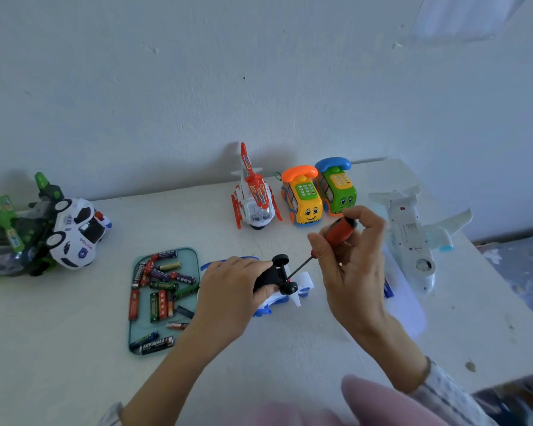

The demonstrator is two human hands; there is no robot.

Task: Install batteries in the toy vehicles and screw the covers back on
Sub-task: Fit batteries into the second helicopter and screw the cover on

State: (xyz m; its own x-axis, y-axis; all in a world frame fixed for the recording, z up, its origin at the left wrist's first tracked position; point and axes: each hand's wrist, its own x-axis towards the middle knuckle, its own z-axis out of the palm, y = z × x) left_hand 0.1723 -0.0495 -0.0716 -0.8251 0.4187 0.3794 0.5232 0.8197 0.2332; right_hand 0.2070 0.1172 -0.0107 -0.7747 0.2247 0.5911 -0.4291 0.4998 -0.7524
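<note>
— Where's the toy being worked on?

— Upturned mid-tabletop, a blue-and-white toy vehicle (285, 295); the left hand (231, 284) fingers curl round its black underside.

— And the right hand (351, 256)?

— Its fingers pinch a red-handled screwdriver (326, 244), tip at the underside. Batteries (162, 290) fill a tray (194, 256) just left.

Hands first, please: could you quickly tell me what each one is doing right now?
Left hand: grips the upturned toy car, steadying it on the table.
Right hand: holds the screwdriver, tip at the car's underside.
</note>
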